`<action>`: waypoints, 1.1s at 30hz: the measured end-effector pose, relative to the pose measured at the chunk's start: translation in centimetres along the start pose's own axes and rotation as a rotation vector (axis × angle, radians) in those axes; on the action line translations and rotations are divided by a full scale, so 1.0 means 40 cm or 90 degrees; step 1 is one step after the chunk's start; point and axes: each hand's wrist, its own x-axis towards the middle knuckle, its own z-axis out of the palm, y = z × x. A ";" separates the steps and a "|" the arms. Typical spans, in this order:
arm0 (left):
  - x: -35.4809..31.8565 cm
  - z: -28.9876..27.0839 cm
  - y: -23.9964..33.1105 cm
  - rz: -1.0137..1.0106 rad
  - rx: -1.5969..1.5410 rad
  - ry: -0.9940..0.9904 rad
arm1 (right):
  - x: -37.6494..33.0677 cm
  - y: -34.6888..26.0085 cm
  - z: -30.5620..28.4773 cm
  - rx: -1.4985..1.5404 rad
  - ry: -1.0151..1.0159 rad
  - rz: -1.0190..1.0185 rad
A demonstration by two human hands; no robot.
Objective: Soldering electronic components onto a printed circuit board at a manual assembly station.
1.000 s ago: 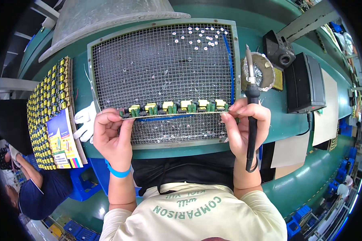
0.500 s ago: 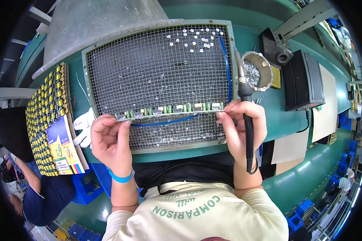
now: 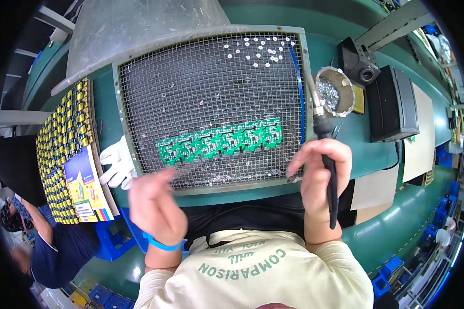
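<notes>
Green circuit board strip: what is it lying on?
The green circuit board strip lies flat on the wire mesh tray, neither hand touching it. What is beneath the mesh cannot be made out.

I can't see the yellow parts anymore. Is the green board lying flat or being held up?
Lying flat. The green board strip rests on the wire mesh tray, green underside up, with neither hand gripping it.

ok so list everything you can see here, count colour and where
circuit board strip: one, green, flat on the mesh
wire mesh tray: one, grey, bench centre
small white bits: many, mesh top right
soldering iron: one, black, in right hand
solder-filled dish: one, silvery, right of mesh
black box: one, far right
yellow components tray: one, left
white glove: one, left of mesh
left hand: empty, blurred
right hand: grips iron
</notes>
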 end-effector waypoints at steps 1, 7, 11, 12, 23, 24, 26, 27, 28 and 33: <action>0.000 0.007 0.023 0.067 -0.018 -0.059 | -0.005 -0.014 0.036 0.046 0.007 0.029; -0.019 0.042 0.068 0.097 -0.153 -0.147 | -0.020 -0.044 0.054 0.015 -0.070 0.081; -0.025 0.032 0.035 0.150 -0.123 -0.063 | -0.004 -0.052 0.047 0.090 0.063 0.148; -0.023 0.028 0.026 0.182 -0.097 -0.024 | 0.005 -0.053 0.031 0.089 0.064 0.149; 0.013 0.041 0.018 0.100 -0.045 -0.012 | 0.030 -0.070 0.007 -0.129 0.040 0.088; 0.012 0.041 0.018 0.102 -0.047 -0.015 | 0.031 -0.073 0.008 -0.129 0.040 0.089; 0.011 0.039 0.017 0.100 -0.045 -0.016 | 0.033 -0.076 0.009 -0.147 0.030 0.095; 0.010 0.038 0.016 0.099 -0.043 -0.017 | 0.033 -0.077 0.009 -0.156 0.026 0.097; 0.010 0.037 0.015 0.098 -0.041 -0.017 | 0.032 -0.078 0.009 -0.156 0.025 0.098; 0.006 0.033 0.010 0.097 -0.038 -0.024 | 0.030 -0.082 0.009 -0.149 0.028 0.083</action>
